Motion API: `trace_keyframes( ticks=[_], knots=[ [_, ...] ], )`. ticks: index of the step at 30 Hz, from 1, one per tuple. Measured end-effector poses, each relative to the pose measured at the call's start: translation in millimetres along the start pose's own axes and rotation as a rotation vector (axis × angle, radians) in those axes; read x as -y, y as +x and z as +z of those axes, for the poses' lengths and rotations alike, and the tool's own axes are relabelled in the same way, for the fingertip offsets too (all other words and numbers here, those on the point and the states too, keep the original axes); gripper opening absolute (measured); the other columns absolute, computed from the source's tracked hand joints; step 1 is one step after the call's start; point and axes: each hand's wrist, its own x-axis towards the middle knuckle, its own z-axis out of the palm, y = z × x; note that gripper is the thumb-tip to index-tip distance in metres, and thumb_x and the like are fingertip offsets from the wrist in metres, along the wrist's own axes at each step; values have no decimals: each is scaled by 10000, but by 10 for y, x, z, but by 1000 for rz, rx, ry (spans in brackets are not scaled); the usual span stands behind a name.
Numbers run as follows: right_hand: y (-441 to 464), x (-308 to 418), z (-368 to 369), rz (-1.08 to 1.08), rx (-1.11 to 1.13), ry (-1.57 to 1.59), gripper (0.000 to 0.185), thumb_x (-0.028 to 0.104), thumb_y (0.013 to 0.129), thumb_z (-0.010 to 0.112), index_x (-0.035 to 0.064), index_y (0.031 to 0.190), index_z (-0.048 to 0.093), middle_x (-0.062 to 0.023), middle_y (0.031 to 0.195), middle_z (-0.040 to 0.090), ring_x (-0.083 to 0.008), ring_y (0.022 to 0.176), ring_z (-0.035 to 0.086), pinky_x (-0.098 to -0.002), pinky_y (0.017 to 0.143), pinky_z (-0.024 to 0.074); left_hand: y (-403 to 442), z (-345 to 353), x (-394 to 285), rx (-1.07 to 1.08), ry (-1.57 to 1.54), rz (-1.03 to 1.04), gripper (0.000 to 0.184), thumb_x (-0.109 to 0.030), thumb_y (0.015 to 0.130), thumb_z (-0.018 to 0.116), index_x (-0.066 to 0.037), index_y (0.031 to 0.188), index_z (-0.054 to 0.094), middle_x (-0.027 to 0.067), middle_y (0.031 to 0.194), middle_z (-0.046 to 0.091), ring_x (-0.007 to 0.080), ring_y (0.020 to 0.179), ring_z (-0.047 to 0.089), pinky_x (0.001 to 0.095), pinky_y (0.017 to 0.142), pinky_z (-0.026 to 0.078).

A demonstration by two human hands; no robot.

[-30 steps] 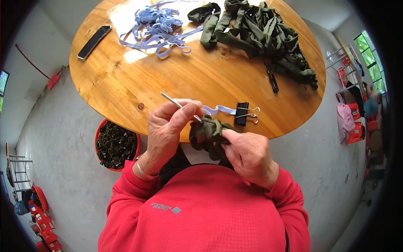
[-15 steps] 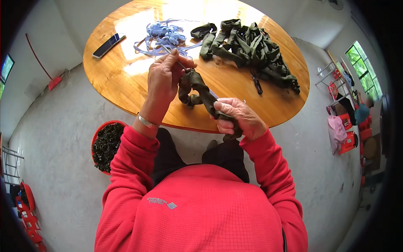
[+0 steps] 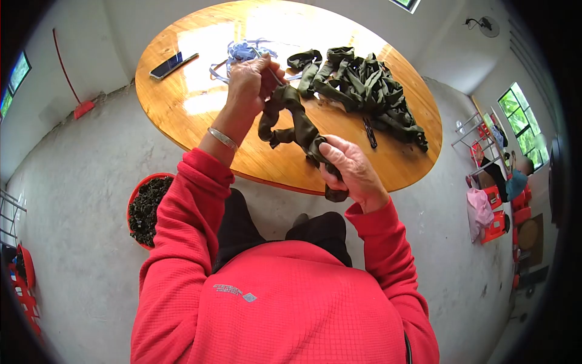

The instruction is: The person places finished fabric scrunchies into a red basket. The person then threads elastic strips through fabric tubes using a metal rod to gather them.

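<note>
- Pinching a thin metal rod (image 3: 276,76) between thumb and closed fingers, the left hand (image 3: 247,85) is above the tabletop (image 3: 200,127), left of its middle.
- The right hand (image 3: 351,167), fingers curled closed, grips a dark green fabric strip (image 3: 305,126) over the tabletop's near edge.
- That strip loops and twists between both hands, its lower end showing beneath the right one.
- Blue elastic bands (image 3: 241,51) lie just past the left hand, toward the far edge.
- A smartphone (image 3: 167,66) rests near the left edge.
- Toward the right edge sits a heap of green fabric strips (image 3: 367,85), a slim black tool (image 3: 370,133) beside it.
</note>
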Motion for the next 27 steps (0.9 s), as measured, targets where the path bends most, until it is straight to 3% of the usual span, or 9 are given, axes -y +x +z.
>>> trace_keyframes(
  ticks=[3,4,8,11,12,16,19,24,27],
  knots=[
    [-147,93,-59,80,88,-22,287,322,966,478,47,1021,539,53,628,416,-17,470,371,-171,371,262,-60,26,39,15,-93,-42,232,-161,942,489,18,809,551,132,672,596,234,573,608,333,565,529],
    [-139,80,-157,116,153,-50,348,379,968,450,51,1035,546,25,633,511,-28,493,446,-184,385,297,-70,61,30,34,-115,-33,238,-175,942,497,15,809,553,130,672,597,234,573,608,335,565,529],
    [-1,199,-216,-14,106,-182,427,439,958,430,36,1036,547,-68,794,651,-94,586,588,-210,492,450,-137,256,66,101,-125,-39,261,-222,937,523,2,808,560,125,668,600,234,569,607,340,563,530],
    [225,265,-239,-22,96,-86,380,385,955,468,18,1010,549,-64,758,633,-105,573,581,-218,496,461,-141,429,250,121,-7,-76,281,-261,948,501,-14,823,552,101,684,589,237,609,600,349,573,511],
    [261,286,-138,33,-7,92,317,315,949,507,3,976,557,-38,672,585,-93,503,528,-224,452,421,-180,499,318,123,3,-101,283,-263,949,501,-12,828,549,99,684,587,236,600,597,342,564,508],
    [343,106,-293,45,168,243,261,253,948,521,0,904,567,8,566,479,-56,427,409,-215,420,376,-16,396,396,13,-31,-65,275,-254,959,475,-24,823,536,82,666,565,220,585,568,357,593,506],
    [331,4,-272,112,169,286,256,243,948,523,-2,892,569,-1,569,488,-60,430,414,-222,420,376,40,286,239,-68,-15,-66,265,-237,968,446,-43,803,518,68,654,547,211,590,546,371,619,494],
    [295,63,-151,174,116,249,359,337,970,447,-13,1016,509,-30,589,463,-55,393,313,-217,378,273,217,195,185,-125,-215,-89,285,-251,988,376,-82,778,468,43,628,485,192,574,467,340,575,411],
    [351,-21,-166,211,138,287,357,343,970,450,-6,1003,514,-8,561,421,-48,391,271,-212,372,233,316,173,173,-166,-248,-117,276,-236,992,340,-90,779,438,25,614,441,168,553,415,310,545,365]
  ],
)
